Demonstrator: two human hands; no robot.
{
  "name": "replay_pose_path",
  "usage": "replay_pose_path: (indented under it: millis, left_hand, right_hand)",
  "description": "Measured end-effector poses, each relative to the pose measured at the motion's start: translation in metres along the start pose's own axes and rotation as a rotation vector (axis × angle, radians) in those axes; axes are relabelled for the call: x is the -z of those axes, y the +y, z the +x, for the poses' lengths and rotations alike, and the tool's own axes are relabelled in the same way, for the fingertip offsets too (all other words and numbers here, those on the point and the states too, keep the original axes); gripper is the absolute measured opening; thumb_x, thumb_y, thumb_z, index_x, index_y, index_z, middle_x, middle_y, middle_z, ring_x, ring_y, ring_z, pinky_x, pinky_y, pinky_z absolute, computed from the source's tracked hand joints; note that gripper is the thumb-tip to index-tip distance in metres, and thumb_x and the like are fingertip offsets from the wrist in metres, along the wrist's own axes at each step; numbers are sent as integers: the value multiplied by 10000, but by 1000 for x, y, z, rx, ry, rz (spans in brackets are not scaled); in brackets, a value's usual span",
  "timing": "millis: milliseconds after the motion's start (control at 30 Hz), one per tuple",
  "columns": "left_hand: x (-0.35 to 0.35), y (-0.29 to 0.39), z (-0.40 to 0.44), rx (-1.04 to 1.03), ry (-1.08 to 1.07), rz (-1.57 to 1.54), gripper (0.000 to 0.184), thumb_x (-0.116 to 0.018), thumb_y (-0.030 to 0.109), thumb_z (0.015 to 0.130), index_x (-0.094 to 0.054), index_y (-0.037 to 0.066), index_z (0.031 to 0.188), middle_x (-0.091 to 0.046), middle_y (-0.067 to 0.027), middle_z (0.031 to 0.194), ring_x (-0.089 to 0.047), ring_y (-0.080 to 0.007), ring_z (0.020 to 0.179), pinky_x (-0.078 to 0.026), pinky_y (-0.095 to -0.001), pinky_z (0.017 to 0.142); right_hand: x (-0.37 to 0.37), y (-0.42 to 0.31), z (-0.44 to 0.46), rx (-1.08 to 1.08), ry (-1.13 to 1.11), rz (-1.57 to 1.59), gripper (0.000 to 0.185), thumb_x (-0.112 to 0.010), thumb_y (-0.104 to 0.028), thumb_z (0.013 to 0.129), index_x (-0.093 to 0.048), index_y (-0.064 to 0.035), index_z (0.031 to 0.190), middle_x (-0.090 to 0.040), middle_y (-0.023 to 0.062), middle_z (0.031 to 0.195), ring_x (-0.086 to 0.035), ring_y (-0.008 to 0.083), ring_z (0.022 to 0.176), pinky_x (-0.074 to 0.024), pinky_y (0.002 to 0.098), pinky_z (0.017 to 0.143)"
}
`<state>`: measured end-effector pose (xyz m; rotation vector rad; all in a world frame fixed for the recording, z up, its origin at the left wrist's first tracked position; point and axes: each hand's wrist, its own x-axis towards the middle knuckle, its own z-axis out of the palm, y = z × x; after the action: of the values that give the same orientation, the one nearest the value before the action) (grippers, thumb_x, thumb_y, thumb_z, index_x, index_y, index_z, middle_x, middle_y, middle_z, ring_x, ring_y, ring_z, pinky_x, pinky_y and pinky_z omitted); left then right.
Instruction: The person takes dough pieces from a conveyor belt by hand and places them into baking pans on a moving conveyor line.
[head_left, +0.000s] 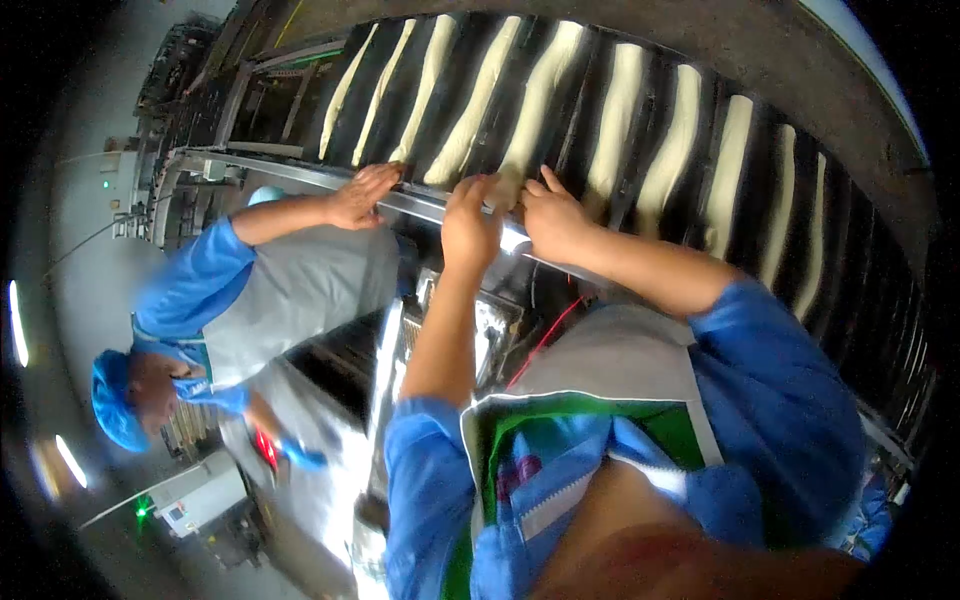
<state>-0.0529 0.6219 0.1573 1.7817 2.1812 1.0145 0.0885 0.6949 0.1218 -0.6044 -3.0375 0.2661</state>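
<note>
Long pale dough strips lie side by side in the black grooved trays. At the near end of one dough strip, my left hand and my right hand come in from either side. Bent fingers on both hands close on that soft end, which is smeared by motion. Some fingertips are hidden. Just below my hands runs a metal rail along the tray edge.
On the left a co-worker in a blue cap and grey apron has one hand at another dough strip's end. More dough strips extend to the right. A red cable hangs below the rail, near metal machinery.
</note>
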Motion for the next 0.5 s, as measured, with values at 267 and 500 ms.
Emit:
replay_pose_path:
  millis: [267, 500]
  left_hand:
    - [16, -29, -15, 230, -68, 276, 235, -584, 165, 827, -626, 133, 1056, -614, -111, 1055, -587, -325, 973, -488, -425, 799]
    - [46, -60, -95, 376, 25, 123, 403, -689, 124, 746, -611, 131, 1141, -585, -143, 1151, -562, -340, 1038, -463, -395, 885]
  right_hand:
    - [43, 24, 68, -43, -317, 282, 202, -631, -173, 747, -632, -76, 924, -572, 103, 1028, -511, 265, 1095, -345, 510, 1005]
    - [5, 28, 176, 147, -259, 204, 305, -703, -106, 648, -605, -136, 935, -651, 58, 946, -608, 279, 950, -488, 417, 751]
